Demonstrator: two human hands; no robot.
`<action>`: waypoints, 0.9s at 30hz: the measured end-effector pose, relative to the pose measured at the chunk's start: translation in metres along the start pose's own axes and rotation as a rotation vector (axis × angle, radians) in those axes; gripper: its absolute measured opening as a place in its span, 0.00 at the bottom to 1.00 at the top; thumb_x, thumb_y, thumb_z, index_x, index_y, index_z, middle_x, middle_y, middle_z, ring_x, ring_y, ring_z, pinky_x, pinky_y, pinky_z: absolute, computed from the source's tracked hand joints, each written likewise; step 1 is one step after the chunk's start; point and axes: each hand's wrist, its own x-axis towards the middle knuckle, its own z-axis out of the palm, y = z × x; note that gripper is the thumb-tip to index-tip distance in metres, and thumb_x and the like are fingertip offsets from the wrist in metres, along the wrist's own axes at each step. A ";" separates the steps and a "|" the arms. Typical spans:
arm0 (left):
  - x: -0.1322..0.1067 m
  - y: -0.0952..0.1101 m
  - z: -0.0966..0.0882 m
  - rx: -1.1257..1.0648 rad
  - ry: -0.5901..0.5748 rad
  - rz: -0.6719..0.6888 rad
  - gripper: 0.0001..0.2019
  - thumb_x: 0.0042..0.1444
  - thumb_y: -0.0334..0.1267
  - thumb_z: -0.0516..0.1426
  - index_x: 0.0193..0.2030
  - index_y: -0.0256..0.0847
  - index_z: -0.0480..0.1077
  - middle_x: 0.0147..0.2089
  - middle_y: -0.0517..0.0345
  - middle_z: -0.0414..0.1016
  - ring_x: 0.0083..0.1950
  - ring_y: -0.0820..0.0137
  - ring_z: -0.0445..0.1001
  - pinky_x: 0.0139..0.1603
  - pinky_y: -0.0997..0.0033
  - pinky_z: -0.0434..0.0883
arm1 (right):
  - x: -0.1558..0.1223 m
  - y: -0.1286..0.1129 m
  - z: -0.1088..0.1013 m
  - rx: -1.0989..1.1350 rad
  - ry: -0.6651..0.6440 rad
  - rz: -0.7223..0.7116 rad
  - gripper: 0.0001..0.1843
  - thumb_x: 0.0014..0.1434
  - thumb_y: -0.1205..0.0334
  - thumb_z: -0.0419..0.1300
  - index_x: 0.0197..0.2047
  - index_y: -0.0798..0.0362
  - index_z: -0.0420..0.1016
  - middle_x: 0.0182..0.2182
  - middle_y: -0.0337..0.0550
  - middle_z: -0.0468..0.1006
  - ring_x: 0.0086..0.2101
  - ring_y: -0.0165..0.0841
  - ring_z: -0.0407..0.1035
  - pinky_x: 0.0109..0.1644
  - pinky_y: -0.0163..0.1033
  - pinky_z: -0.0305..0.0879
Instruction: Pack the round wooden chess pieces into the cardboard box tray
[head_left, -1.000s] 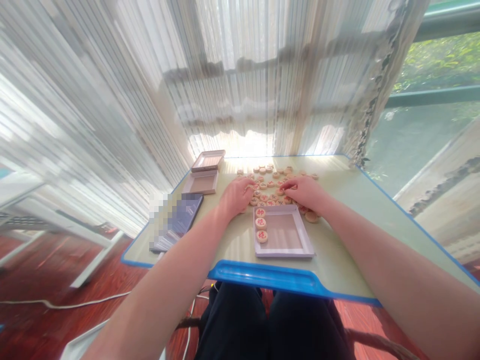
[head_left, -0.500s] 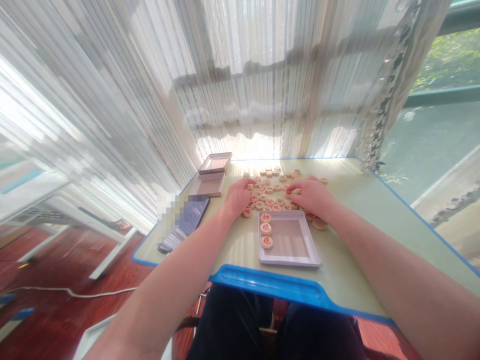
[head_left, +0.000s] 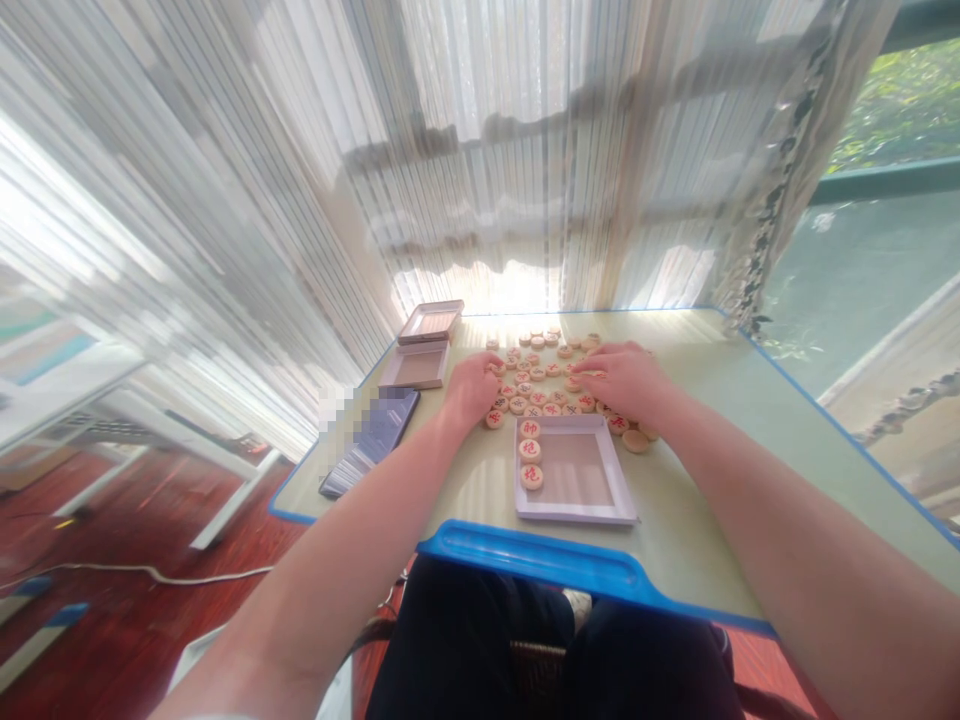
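Several round wooden chess pieces (head_left: 536, 372) with red characters lie scattered on the pale green table (head_left: 697, 520). My left hand (head_left: 471, 385) rests on the pile's left side, fingers curled down onto the pieces. My right hand (head_left: 626, 377) lies on the right side, fingers bent over more pieces. What the fingers hold is hidden. Just in front of both hands sits a shallow white tray (head_left: 622, 497) with three pieces (head_left: 530, 452) lined up along its left wall.
Two more box trays (head_left: 420, 367) sit at the table's far left by the curtain. A dark phone (head_left: 373, 437) lies near the left edge. The table has a blue rim (head_left: 525, 555) at the front. White furniture stands left on the red floor.
Both hands have shifted slightly among the pieces; the camera view swung a little. The three pieces in the tray have stayed put.
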 end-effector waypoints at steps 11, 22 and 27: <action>0.002 -0.005 -0.003 -0.057 0.079 0.046 0.20 0.45 0.23 0.47 0.40 0.39 0.75 0.43 0.55 0.78 0.45 0.67 0.74 0.49 0.70 0.70 | -0.001 -0.005 -0.001 -0.027 0.004 0.018 0.15 0.56 0.57 0.53 0.41 0.48 0.79 0.44 0.42 0.78 0.48 0.43 0.62 0.52 0.44 0.59; 0.011 -0.008 -0.002 -0.190 -0.024 -0.134 0.19 0.57 0.34 0.46 0.51 0.37 0.71 0.52 0.50 0.75 0.54 0.63 0.71 0.56 0.63 0.66 | 0.003 0.009 0.004 -0.088 0.010 0.434 0.31 0.60 0.45 0.43 0.60 0.52 0.64 0.59 0.61 0.63 0.56 0.57 0.57 0.53 0.61 0.55; 0.011 -0.003 0.000 -0.248 -0.066 -0.127 0.17 0.57 0.34 0.47 0.49 0.38 0.71 0.53 0.51 0.74 0.55 0.64 0.71 0.57 0.64 0.67 | 0.003 0.008 0.006 -0.059 -0.072 0.353 0.27 0.62 0.51 0.43 0.57 0.58 0.65 0.52 0.64 0.69 0.54 0.50 0.62 0.52 0.51 0.60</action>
